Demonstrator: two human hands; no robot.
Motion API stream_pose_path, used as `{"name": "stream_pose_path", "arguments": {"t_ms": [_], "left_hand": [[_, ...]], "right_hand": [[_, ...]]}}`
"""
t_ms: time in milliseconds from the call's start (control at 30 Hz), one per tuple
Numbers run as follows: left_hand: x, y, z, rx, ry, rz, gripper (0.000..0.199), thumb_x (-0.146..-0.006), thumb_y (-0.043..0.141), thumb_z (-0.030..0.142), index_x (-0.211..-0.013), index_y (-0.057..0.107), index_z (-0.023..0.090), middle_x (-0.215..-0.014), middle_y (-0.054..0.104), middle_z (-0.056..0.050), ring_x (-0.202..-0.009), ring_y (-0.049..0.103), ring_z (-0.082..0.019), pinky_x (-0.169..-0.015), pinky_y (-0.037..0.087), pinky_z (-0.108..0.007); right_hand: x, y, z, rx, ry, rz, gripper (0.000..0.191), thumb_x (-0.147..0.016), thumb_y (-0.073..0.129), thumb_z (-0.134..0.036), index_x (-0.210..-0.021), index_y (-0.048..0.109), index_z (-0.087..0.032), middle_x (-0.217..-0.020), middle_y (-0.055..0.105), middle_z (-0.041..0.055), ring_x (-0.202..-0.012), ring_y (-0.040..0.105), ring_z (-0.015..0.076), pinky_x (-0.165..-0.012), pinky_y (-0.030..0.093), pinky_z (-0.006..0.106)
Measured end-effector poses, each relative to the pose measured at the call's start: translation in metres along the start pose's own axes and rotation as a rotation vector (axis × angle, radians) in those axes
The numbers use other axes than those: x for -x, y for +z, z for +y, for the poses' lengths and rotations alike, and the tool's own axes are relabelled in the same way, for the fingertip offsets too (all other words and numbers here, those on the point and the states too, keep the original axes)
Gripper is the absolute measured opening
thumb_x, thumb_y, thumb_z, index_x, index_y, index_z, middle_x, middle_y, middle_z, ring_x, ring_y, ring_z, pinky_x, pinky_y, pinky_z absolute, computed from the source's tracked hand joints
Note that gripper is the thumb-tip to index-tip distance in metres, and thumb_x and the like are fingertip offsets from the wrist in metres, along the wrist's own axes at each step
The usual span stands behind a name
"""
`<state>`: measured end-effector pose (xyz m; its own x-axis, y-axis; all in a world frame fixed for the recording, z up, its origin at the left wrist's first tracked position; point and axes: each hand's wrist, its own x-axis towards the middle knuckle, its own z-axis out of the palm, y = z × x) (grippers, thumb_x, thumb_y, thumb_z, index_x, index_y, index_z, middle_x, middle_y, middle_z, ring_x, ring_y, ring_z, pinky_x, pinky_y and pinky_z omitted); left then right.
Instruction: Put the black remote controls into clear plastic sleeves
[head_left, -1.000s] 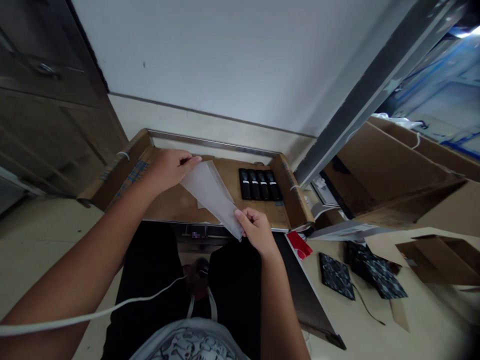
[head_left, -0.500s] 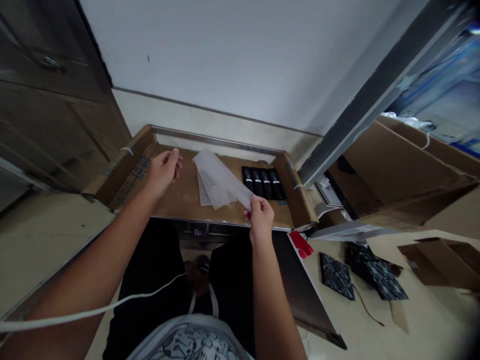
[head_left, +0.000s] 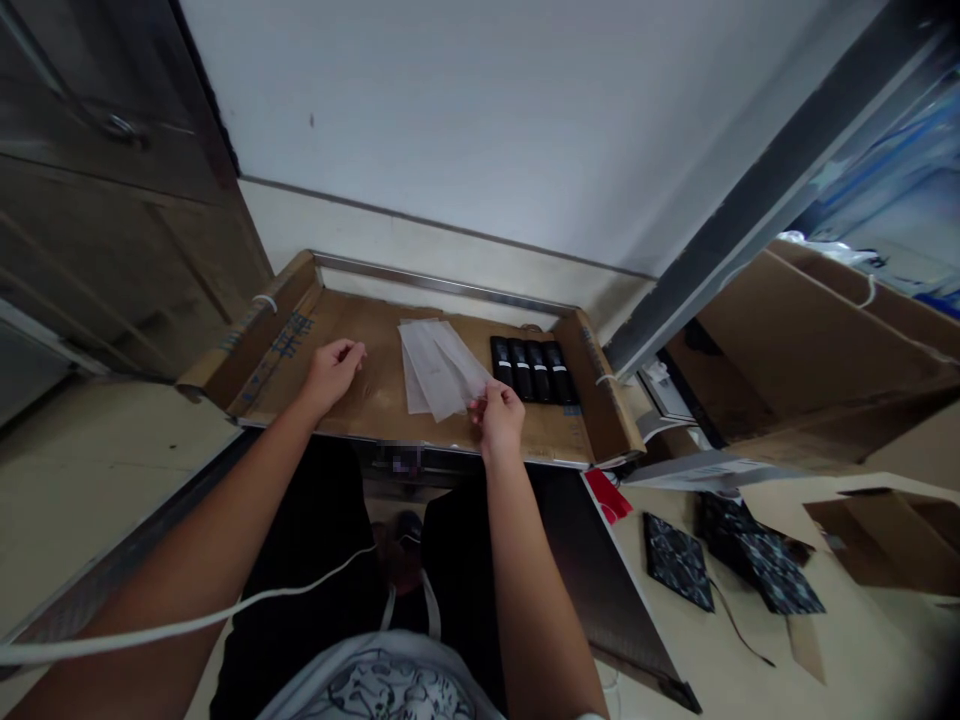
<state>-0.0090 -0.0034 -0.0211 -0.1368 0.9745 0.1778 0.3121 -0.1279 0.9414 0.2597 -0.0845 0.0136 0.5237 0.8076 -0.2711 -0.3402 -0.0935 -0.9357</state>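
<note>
Your right hand [head_left: 499, 412] pinches one end of a translucent sheet [head_left: 466, 362] overlapping similar sheets [head_left: 421, 372] on the cardboard-lined counter [head_left: 380, 405], near four black objects [head_left: 531, 372]. Your left hand [head_left: 334, 372] is well apart, fingers curled; whether they meet, you can't quite tell.

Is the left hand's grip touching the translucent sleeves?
Apart: the head view shows bare cardboard between the left hand's grip and the translucent sleeves.

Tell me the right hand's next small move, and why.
Probably lower and release the translucent sheet: the right hand pinches only one end, and the rest appears to lie over other translucent sheets on the cardboard.
</note>
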Motion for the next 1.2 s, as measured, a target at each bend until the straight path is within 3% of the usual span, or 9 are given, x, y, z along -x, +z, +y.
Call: {"name": "stream_pose_path", "arguments": {"t_ms": [133,233,267,367,467,633,767,1033,1200], "left_hand": [[0.005,-0.002,0.008,-0.046,0.038,-0.001,0.031,-0.086,0.056,0.045,-0.081,0.064,0.016,-0.065,0.055,0.002,-0.060,0.049,-0.011,-0.058,0.038,-0.023],[0.031,0.007,0.030,-0.143,0.182,0.018,0.028,-0.085,0.061,0.046,-0.089,0.063,0.018,-0.074,0.059,0.000,-0.068,0.053,-0.013,-0.065,0.042,-0.025],[0.044,0.014,0.040,-0.179,0.255,-0.019,0.029,-0.083,0.064,0.046,-0.094,0.062,0.019,-0.079,0.061,-0.001,-0.071,0.055,-0.014,-0.068,0.045,-0.026],[0.084,0.039,0.068,-0.348,0.521,-0.305,0.037,-0.080,0.073,0.043,-0.108,0.061,0.022,-0.103,0.064,-0.006,-0.096,0.060,-0.021,-0.085,0.049,-0.034],[0.103,0.066,0.082,-0.507,0.624,-0.363,0.033,-0.082,0.072,0.039,-0.108,0.060,0.021,-0.111,0.062,-0.010,-0.107,0.058,-0.027,-0.094,0.049,-0.041],[0.090,0.083,0.072,-0.678,0.683,-0.376,0.006,-0.088,0.058,0.019,-0.091,0.062,0.019,-0.097,0.062,-0.009,-0.096,0.058,-0.027,-0.089,0.049,-0.042],[0.083,0.074,0.066,-0.681,0.683,-0.352,0.010,-0.086,0.054,0.015,-0.083,0.062,0.019,-0.090,0.062,-0.008,-0.090,0.059,-0.025,-0.084,0.048,-0.040],[0.090,0.049,0.059,-0.569,0.525,-0.322,0.007,-0.089,0.056,0.021,-0.085,0.062,0.020,-0.092,0.061,-0.005,-0.085,0.060,-0.020,-0.079,0.048,-0.035],[0.090,0.045,0.047,-0.479,0.474,-0.349,0.009,-0.091,0.056,0.026,-0.087,0.062,0.021,-0.091,0.060,-0.003,-0.082,0.061,-0.018,-0.077,0.048,-0.033]], "right_hand": [[-0.004,0.000,0.006,0.081,-0.061,-0.037,0.017,-0.079,0.060,-0.034,-0.089,0.058,-0.020,-0.063,0.060,-0.0049,-0.050,0.059,0.0121,-0.037,0.035,0.020],[-0.008,-0.008,0.010,0.094,-0.087,-0.024,0.021,-0.079,0.059,-0.037,-0.092,0.059,-0.020,-0.066,0.063,-0.0035,-0.056,0.064,0.0136,-0.041,0.041,0.020],[-0.009,-0.010,0.011,0.088,-0.089,-0.026,0.022,-0.080,0.058,-0.037,-0.092,0.059,-0.020,-0.066,0.063,-0.0031,-0.057,0.065,0.0140,-0.042,0.043,0.020],[-0.012,-0.014,0.014,0.093,-0.103,-0.054,0.023,-0.081,0.057,-0.038,-0.093,0.059,-0.019,-0.066,0.063,-0.0031,-0.057,0.065,0.0143,-0.044,0.046,0.021],[-0.013,-0.015,0.015,0.104,-0.116,-0.070,0.021,-0.081,0.057,-0.036,-0.094,0.058,-0.020,-0.065,0.063,-0.0040,-0.056,0.064,0.0142,-0.044,0.046,0.021],[-0.014,-0.018,0.014,0.057,-0.068,-0.055,0.018,-0.079,0.058,-0.032,-0.092,0.057,-0.020,-0.064,0.062,-0.0046,-0.057,0.066,0.0153,-0.044,0.047,0.022],[-0.015,-0.019,0.012,0.044,-0.052,-0.063,0.019,-0.078,0.059,-0.032,-0.092,0.058,-0.020,-0.065,0.064,-0.0036,-0.057,0.066,0.0146,-0.043,0.046,0.021],[-0.012,-0.016,0.009,0.097,-0.049,-0.095,0.016,-0.078,0.058,-0.033,-0.088,0.058,-0.021,-0.062,0.062,-0.0040,-0.052,0.063,0.0136,-0.039,0.038,0.020],[-0.013,-0.012,0.010,0.191,-0.069,-0.163,0.017,-0.082,0.056,-0.037,-0.086,0.057,-0.021,-0.062,0.066,-0.0023,-0.041,0.051,0.0096,-0.037,0.030,0.020]]}}
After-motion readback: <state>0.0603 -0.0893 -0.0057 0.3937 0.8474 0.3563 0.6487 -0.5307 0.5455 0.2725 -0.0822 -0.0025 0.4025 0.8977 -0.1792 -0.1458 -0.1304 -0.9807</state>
